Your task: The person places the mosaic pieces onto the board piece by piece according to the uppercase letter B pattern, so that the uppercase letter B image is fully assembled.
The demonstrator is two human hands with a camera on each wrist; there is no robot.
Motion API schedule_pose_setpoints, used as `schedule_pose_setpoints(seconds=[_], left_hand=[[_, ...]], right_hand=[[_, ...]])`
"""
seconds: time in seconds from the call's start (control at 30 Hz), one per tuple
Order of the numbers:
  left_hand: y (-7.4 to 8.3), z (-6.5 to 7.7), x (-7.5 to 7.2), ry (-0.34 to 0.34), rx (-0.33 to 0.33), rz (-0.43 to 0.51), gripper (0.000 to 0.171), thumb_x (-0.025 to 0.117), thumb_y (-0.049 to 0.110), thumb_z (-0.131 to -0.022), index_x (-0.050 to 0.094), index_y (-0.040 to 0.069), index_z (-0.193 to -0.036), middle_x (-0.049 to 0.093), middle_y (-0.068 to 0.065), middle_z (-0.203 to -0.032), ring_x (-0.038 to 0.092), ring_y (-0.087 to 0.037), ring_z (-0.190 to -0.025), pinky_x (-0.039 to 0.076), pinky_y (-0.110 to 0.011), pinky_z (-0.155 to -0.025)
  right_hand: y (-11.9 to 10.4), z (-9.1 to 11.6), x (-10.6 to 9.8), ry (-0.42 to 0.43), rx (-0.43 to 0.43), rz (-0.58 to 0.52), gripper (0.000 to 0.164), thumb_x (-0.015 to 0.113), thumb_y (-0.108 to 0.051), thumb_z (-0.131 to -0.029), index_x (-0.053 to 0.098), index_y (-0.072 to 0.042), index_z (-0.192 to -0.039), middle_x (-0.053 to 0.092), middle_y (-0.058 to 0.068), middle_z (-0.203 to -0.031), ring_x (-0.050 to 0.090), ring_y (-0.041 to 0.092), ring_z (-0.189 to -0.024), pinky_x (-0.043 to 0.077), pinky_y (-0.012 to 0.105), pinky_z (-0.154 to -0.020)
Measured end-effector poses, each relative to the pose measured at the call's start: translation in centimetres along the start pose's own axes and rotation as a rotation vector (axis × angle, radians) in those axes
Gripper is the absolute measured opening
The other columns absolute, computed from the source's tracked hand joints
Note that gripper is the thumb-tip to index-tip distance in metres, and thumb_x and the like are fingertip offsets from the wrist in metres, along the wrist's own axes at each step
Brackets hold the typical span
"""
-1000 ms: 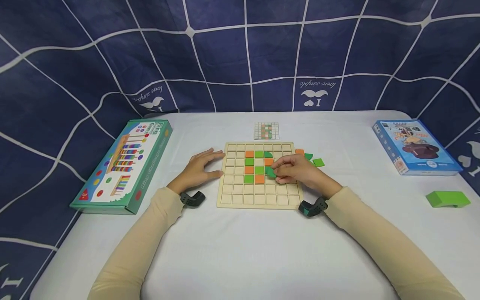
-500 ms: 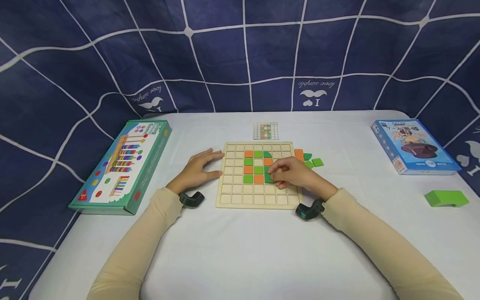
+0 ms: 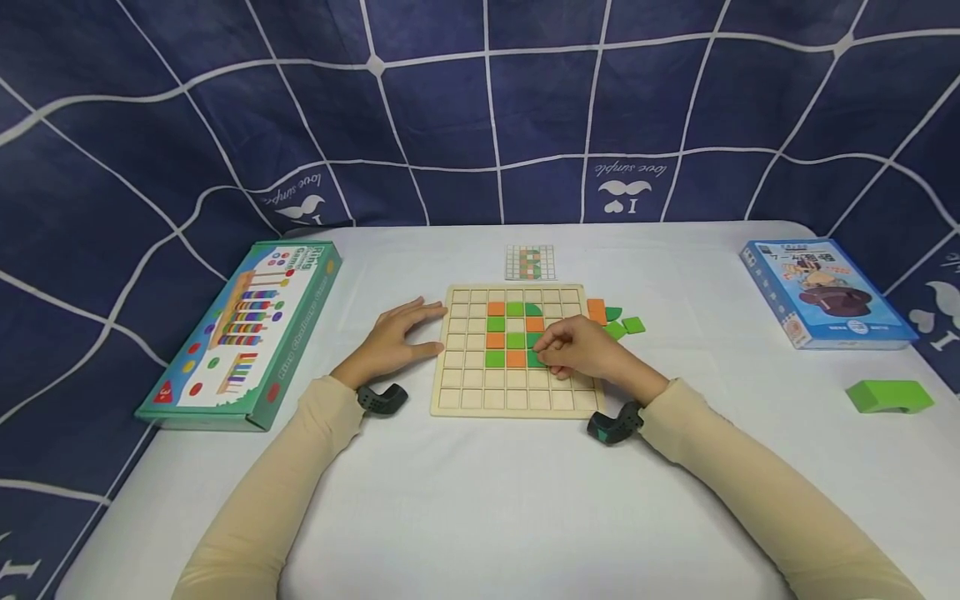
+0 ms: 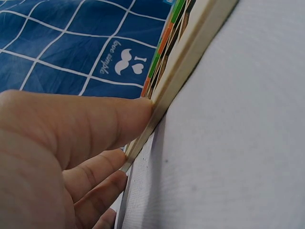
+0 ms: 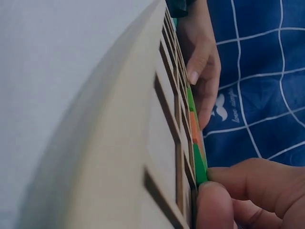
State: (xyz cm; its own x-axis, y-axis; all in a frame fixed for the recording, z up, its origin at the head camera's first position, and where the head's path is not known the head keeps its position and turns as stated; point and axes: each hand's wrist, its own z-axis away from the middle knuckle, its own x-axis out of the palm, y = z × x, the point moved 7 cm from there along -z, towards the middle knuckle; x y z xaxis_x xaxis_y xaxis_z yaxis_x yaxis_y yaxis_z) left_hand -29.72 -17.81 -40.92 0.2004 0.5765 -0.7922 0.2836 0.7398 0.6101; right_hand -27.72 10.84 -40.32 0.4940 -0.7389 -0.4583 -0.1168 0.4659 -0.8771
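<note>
In the head view a wooden grid board (image 3: 517, 400) lies on the white table. Orange, light green and dark green tiles fill a block of its cells. My right hand (image 3: 576, 348) is over the board's right half, thumb and index finger pinching a dark green tile (image 3: 533, 359) at a cell in the block's lowest row. The right wrist view shows the green tile (image 5: 200, 164) right at the fingertips, low against the grid; its far part is hidden by them. My left hand (image 3: 399, 335) is spread out, its fingertips touching the board's left edge (image 4: 167, 90).
Right of the board lie loose pieces, among them an orange tile (image 3: 596, 310) and a light green tile (image 3: 633, 325). A small pattern card (image 3: 530, 262) is behind the board. A green box (image 3: 240, 333) stands left, a blue box (image 3: 828, 293) right, near a green arch block (image 3: 890, 397).
My right hand has brought the dark green tile down into line with the lowest row of the block. The left hand stays at the board's edge.
</note>
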Motion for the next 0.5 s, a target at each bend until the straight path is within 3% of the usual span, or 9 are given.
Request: schedule_pose_setpoints(seconds=[0.37, 0.5], left_hand=[[0.05, -0.03, -0.06, 0.000, 0.006, -0.005, 0.066, 0.079, 0.027, -0.097, 0.057, 0.009, -0.157, 0.045, -0.011, -0.169, 0.023, -0.035, -0.164, 0.008, -0.060, -0.133], [0.17, 0.07, -0.04, 0.000, 0.002, -0.003, 0.066, 0.079, 0.027, -0.097, 0.057, 0.009, -0.157, 0.046, -0.010, -0.169, 0.023, -0.035, -0.165, 0.008, -0.060, -0.133]], right_hand=[[-0.17, 0.14, -0.06, 0.043, -0.015, 0.032, 0.004, 0.076, -0.001, -0.098, 0.075, 0.002, -0.100, 0.067, 0.006, -0.077, 0.065, 0.014, -0.062, 0.060, 0.023, -0.057], [0.11, 0.00, -0.06, 0.009, -0.011, -0.037, 0.010, 0.074, -0.003, -0.100, 0.072, 0.004, -0.106, 0.066, 0.007, -0.082, 0.064, 0.014, -0.064, 0.060, 0.023, -0.058]])
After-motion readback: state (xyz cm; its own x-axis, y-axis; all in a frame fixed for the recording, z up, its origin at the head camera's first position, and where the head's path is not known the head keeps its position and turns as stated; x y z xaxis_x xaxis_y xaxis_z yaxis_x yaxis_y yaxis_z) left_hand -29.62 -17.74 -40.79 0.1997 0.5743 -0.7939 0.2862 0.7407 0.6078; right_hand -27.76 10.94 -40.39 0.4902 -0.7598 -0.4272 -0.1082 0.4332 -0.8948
